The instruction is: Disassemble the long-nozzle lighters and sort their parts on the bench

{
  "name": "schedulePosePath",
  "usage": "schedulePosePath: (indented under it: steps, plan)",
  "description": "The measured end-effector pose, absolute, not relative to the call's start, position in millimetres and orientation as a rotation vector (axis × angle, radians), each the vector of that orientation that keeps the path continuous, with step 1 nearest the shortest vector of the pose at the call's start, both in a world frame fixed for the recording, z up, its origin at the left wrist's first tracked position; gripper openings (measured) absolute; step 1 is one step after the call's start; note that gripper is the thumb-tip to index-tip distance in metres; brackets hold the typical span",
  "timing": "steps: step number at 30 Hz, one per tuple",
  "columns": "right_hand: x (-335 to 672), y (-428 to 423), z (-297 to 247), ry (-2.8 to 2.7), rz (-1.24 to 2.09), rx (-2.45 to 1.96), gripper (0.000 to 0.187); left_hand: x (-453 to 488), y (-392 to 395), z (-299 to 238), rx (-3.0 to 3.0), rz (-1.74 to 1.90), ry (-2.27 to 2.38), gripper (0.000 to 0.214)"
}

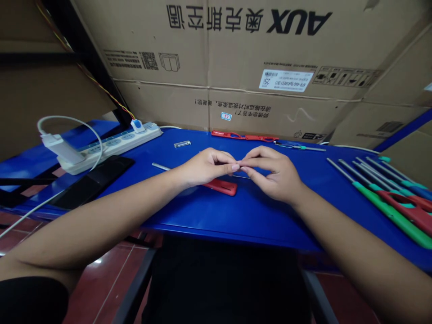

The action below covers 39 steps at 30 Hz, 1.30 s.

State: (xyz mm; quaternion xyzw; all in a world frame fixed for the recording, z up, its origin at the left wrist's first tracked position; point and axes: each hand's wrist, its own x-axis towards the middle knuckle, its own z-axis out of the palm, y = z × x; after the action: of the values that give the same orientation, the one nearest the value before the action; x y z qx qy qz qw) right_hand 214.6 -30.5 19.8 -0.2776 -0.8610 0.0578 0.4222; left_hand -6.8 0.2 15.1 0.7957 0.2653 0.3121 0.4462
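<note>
Left hand and right hand meet, fingertips pinched together; any contents, I can't tell. Red case: seven o'clock.

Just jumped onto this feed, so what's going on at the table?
A person's left hand and right hand meet at the fingertips above a blue table; whatever they may pinch is too small to make out. A red piece lies by the left hand. Long-tubed tools lie at the right, a power strip at the left.
</note>
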Motion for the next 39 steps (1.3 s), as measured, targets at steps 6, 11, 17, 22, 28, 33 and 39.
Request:
schedulePosePath:
  steps: [6, 11, 17, 22, 28, 33, 39]
  plan:
    - [211, -31, 17, -2.090, 0.217, -0.809, 0.012, -8, 1, 18, 2.102, 0.765, 0.643, 0.030]
    - [211, -34, 19, -2.153, 0.146, -0.765, 0.010, -8, -1, 21, 2.319, 0.732, 0.614, 0.028]
    - [214, -33, 19, -2.294, 0.225, -0.698, 0.008, -14, 2, 24, 2.501, 0.575, 0.524, 0.024]
    - [216, -27, 13, -2.519, 0.295, -0.735, 0.012, -20, 11, 19, 2.598, 0.312, 0.528, 0.034]
    - [213, -25, 6, -2.615, 0.332, -0.759, 0.015, -19, 13, 13, 2.543, 0.265, 0.554, 0.032]
    - [214, -26, 7, -2.651, 0.304, -0.779, 0.017, -20, 13, 14, 2.539, 0.273, 0.548, 0.031]
    - [222, -27, 15, -2.708, 0.204, -0.700, 0.023, -20, 14, 13, 2.558, 0.257, 0.554, 0.033]
